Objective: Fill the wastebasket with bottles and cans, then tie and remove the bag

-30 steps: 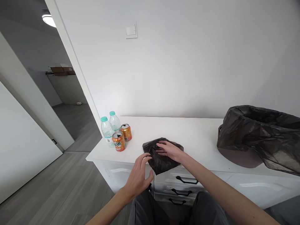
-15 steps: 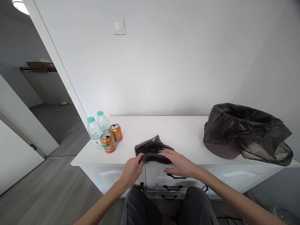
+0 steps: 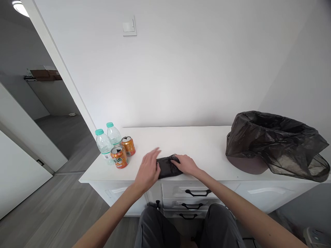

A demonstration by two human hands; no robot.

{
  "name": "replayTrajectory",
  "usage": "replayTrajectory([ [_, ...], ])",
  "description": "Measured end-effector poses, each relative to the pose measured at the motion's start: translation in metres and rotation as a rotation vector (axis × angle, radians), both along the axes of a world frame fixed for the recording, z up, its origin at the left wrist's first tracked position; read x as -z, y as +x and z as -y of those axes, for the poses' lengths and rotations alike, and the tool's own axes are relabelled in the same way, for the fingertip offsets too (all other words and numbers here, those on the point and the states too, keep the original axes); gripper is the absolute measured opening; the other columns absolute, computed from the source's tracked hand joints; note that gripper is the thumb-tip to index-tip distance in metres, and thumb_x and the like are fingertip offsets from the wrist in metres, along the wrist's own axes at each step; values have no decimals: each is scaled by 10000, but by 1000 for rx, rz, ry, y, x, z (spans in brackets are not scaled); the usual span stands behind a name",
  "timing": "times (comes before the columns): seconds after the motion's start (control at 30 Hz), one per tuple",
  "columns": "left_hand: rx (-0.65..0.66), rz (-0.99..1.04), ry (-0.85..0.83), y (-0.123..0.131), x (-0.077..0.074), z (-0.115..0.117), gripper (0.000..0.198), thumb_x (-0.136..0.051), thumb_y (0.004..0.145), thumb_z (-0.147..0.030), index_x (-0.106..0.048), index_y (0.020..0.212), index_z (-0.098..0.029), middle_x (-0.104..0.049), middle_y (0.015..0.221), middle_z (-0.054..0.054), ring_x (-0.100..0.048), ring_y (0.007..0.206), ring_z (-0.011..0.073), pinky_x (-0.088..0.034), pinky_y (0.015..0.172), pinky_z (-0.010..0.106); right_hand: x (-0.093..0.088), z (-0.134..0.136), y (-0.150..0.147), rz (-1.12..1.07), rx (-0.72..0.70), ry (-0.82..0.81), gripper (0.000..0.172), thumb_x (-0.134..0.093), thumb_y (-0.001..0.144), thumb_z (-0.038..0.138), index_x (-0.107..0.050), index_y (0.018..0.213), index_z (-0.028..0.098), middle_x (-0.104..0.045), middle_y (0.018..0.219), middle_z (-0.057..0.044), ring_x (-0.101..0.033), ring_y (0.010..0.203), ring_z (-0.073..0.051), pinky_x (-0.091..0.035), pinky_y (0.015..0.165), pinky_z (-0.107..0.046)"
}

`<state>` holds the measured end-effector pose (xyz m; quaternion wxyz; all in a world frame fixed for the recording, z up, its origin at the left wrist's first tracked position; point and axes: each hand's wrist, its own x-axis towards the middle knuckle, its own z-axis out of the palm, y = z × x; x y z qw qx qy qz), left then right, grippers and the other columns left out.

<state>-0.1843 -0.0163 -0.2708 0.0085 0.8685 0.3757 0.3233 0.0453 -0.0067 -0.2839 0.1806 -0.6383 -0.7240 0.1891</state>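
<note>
A black plastic bag (image 3: 167, 168), folded into a small flat bundle, lies near the front edge of the white cabinet top. My left hand (image 3: 148, 170) is at its left end, fingers stretched out and slightly blurred, thumb beside the bag. At the right end, my right hand (image 3: 187, 164) grips the bag with thumb and fingers, covering that corner. Farther right stands a brownish bin (image 3: 248, 165) lined with another black bag (image 3: 276, 137), whose loose part hangs over its right side.
On the cabinet top's left end are two clear bottles with teal caps (image 3: 99, 132) and two orange drink cans (image 3: 119, 157). A white wall (image 3: 181, 69) rises behind. Drawers with black handles (image 3: 198, 193) are below the front edge. A doorway opens at the left.
The loose bag has been folded into a smaller, neater bundle. My left hand has released its front edge and moved up along the left side; my right hand has moved back onto its right end.
</note>
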Motion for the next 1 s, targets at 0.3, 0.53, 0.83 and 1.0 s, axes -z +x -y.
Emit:
replayTrajectory([
  [0.3, 158, -325, -160, -9, 44, -30, 555, -352, 1104, -465, -344, 1632, -297, -414, 1670, 61, -331, 1575, 250, -281, 1277, 500, 1, -15, 3, 56, 95, -45, 316, -587, 972, 493, -704, 1131, 247, -766, 1139, -99, -691, 1080, -303, -513, 836, -376],
  [0.53, 157, -280, -135, -11, 49, -32, 546, -370, 1103, -433, -340, 1635, -315, -409, 1672, 36, -307, 1584, 231, -265, 1292, 491, -8, 11, 7, 91, 157, 158, 402, -482, 1023, 248, -568, 1413, 207, -628, 1374, -175, -590, 1278, -342, -443, 1097, -514],
  [0.83, -111, 291, -326, -32, 32, -35, 403, -411, 1075, -466, -627, 1323, -233, -660, 1452, 101, -452, 1511, 243, -370, 1238, 473, 41, 69, -60, 10, -112, 189, 613, -416, 1054, 583, -449, 1603, 313, -246, 1741, -68, -131, 1613, -399, -90, 1279, -684],
  [1.0, -180, 509, -409, -40, 32, -35, 331, -443, 1048, -455, -635, 1193, -227, -740, 1310, 102, -600, 1372, 245, -472, 1132, 428, 43, 57, -64, 23, -55, 137, 644, -311, 1072, 605, -391, 1635, 304, -202, 1750, -45, -128, 1623, -351, -75, 1298, -632],
])
